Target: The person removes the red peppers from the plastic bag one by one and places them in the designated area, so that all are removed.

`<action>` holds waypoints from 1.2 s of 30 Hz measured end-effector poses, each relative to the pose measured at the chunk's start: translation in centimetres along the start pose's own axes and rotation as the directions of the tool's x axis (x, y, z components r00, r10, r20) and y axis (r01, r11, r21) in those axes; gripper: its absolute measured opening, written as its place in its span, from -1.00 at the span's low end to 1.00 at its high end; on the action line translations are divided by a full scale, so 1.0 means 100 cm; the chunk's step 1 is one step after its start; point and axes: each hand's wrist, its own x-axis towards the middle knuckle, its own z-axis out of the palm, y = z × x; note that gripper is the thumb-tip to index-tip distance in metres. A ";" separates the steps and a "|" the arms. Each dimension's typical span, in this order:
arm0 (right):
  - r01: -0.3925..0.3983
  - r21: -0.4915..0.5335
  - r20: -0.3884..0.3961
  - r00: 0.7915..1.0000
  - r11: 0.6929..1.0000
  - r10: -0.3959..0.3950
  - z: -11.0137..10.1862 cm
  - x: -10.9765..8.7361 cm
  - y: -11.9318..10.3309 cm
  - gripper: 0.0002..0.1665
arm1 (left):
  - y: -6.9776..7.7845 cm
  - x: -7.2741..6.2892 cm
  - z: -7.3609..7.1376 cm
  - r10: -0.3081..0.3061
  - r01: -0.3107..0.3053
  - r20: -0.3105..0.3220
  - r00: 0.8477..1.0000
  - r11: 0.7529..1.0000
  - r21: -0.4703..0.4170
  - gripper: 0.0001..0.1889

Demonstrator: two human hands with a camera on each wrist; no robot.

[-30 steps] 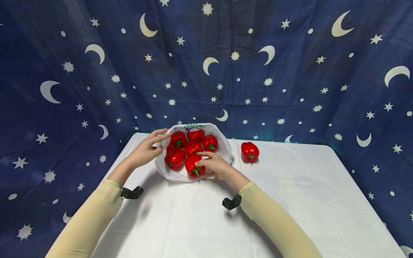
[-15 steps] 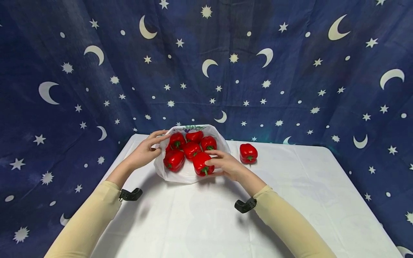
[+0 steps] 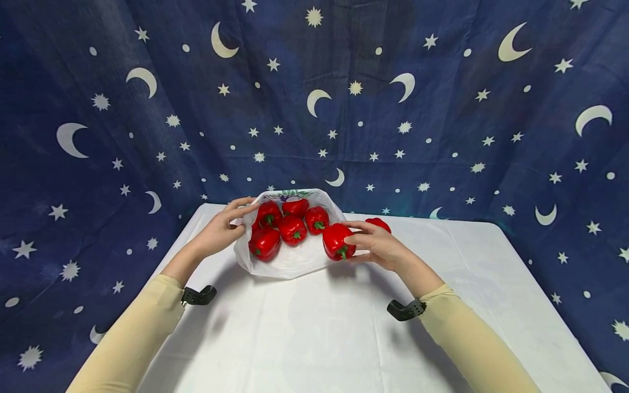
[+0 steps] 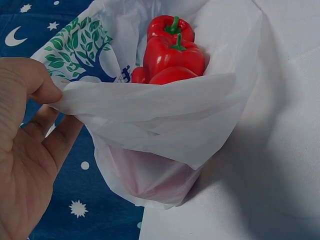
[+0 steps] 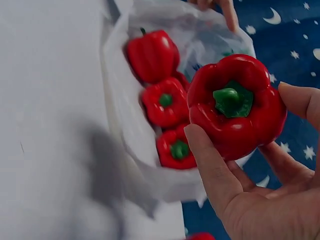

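A white plastic bag (image 3: 295,266) with a printed tree lies with its mouth facing me, several red bell peppers (image 3: 265,243) inside. At its left rim my left hand (image 3: 219,232) pinches the plastic between thumb and fingers, as the left wrist view shows. My right hand (image 3: 380,245) holds a red bell pepper (image 5: 240,107) by its sides, stem toward me, just off the bag's right edge. In the right wrist view, thumb and fingertips grip it around its green stem end. Behind that hand, another bell pepper (image 3: 378,223) is partly hidden.
A white cloth covers the table (image 3: 295,338). Behind and beside it hangs a dark blue curtain (image 3: 354,125) with moons and stars, close to the table's far edge.
My right hand has drawn the bell pepper out of the bag and to the right, now partly covering the loose pepper. The left hand has stayed at the bag's rim.
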 end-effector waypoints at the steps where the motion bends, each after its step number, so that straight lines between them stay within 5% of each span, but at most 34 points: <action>1: 0.003 0.002 -0.001 1.000 1.000 -0.003 -0.005 -0.001 -0.001 -0.19 | 0.000 0.000 0.000 0.000 0.000 -0.001 1.000 1.000 0.004 -0.33; 18: 0.020 -0.014 -0.125 0.992 1.000 -0.022 -0.086 -0.021 -0.018 -0.16 | 0.001 0.000 0.000 -0.010 0.010 0.005 1.000 1.000 0.008 -0.33; 36: 0.010 -0.006 -0.189 0.982 1.000 -0.011 -0.131 -0.029 -0.012 -0.12 | 0.002 0.000 -0.001 -0.015 0.015 0.010 1.000 1.000 0.014 -0.32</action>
